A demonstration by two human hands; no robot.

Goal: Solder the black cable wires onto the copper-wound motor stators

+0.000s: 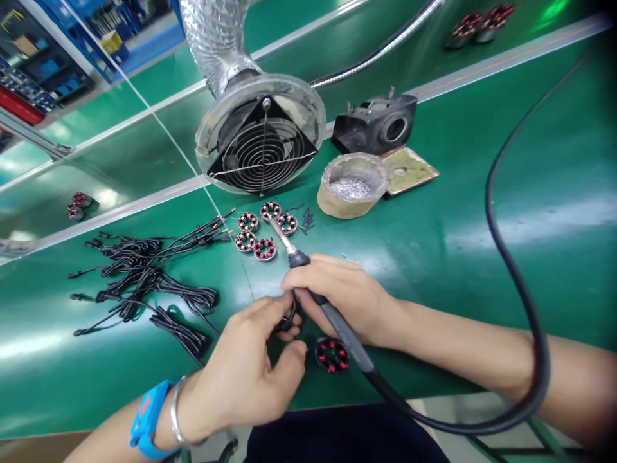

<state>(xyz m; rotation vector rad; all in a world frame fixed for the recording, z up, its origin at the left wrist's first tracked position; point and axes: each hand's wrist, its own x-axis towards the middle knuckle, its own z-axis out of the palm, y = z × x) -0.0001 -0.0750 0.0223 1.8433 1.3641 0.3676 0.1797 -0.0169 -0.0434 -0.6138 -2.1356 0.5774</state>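
In my right hand [347,296] is a soldering iron [344,331], its metal tip pointing away toward a cluster of small wound motor stators [247,222]. One stator [265,249] there has red windings; the others look copper-coloured. My left hand [255,354] is closed, fingers curled round a small dark piece with a thin red wire [290,315], mostly hidden by the fingers. Just right of the left thumb, a red-wound stator [331,355] lies near the bench's front edge, below the iron's handle. Both hands almost meet at the fingertips.
Bundled black cables [139,270] lie at left. A fume extractor fan [263,151] hangs behind the stators. A round pot of metal bits [354,186], a sponge tray [409,170] and a black iron holder [378,122] stand behind right. The iron's cord [496,238] loops over my right forearm.
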